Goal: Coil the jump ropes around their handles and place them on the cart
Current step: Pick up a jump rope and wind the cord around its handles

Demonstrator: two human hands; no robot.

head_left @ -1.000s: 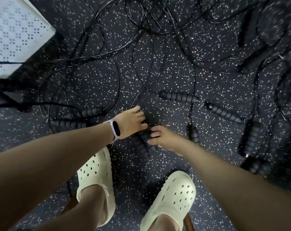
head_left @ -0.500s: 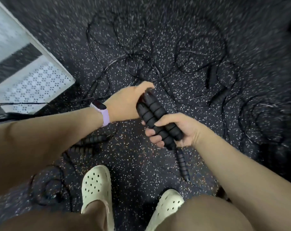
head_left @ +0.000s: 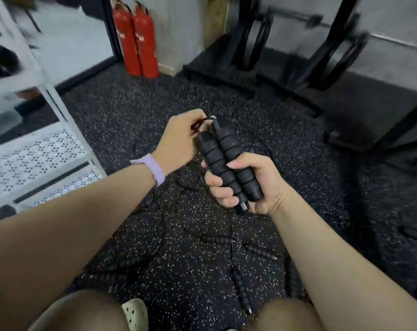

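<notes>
Several big items frame the scene: speckled rubber floor [head_left: 226, 111], white perforated cart [head_left: 35, 154] at left, black rack bases [head_left: 262, 60] at the back, two red extinguishers [head_left: 138, 41] by the wall. Cart shelves partly blurred; something dark sits on an upper shelf, can't tell whether it is a coiled rope.

Progress, as a judgement: early on this rope. Handles gathered, no wraps visible round them, so coiling is only at its start and placing on the cart is left. Loose jump ropes [head_left: 217, 240] lie tangled on the floor below the arms, at least four or five handles showing, all uncoiled, so most of the job is left.

Held pair of handles [head_left: 226, 161]: two black ribbed foam grips pressed side by side, mid-frame, above the floor, right of the cart and apart from it. Long axis runs diagonally, upper-left to lower-right in the head view; cord ends point up and away from the person, butt ends point down toward the right wrist.

Right hand [head_left: 248, 185]: fingers and thumb wrapped tight round the lower half of both handles, firm fist grip.

Left hand [head_left: 181, 142]: at the top ends, fingers curled, pinching the thin cord [head_left: 200, 123] where it loops out of the handles. Purple wristband [head_left: 152, 168] on the left wrist.

Cord below the hands trails to the floor, blurred.
</notes>
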